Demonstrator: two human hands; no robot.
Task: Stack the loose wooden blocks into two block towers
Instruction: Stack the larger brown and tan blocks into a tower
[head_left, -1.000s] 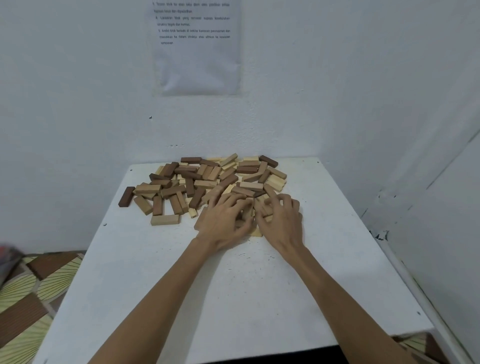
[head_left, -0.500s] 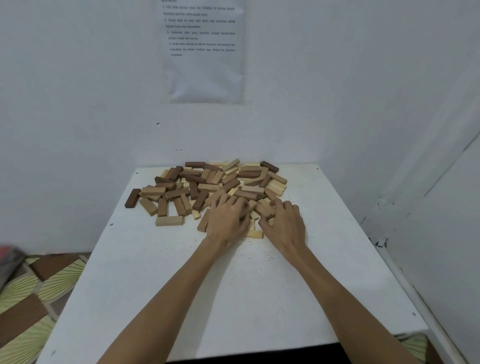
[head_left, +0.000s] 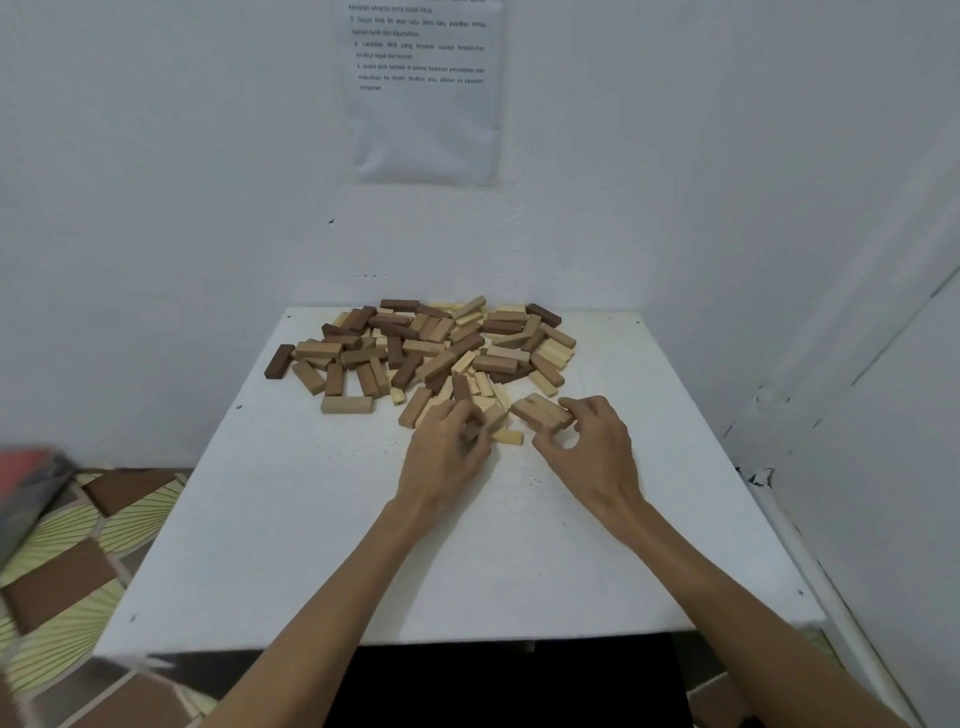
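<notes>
Now left hand (head_left: 444, 457), right hand (head_left: 592, 449) grip blocks (head_left: 543, 410); pile (head_left: 431, 343) beyond.

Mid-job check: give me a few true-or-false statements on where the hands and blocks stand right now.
1. The right hand grips tan blocks at the near edge of the pile. True.
2. A tower already stands on the table. False: the blocks lie in a loose heap; no tower is built.
3. The left hand lies flat and empty. False: its fingers curl round a brown block.
4. A dark block lies at the pile's left end. True.
5. The printed sheet lies on the table. False: it hangs on the wall.
</notes>
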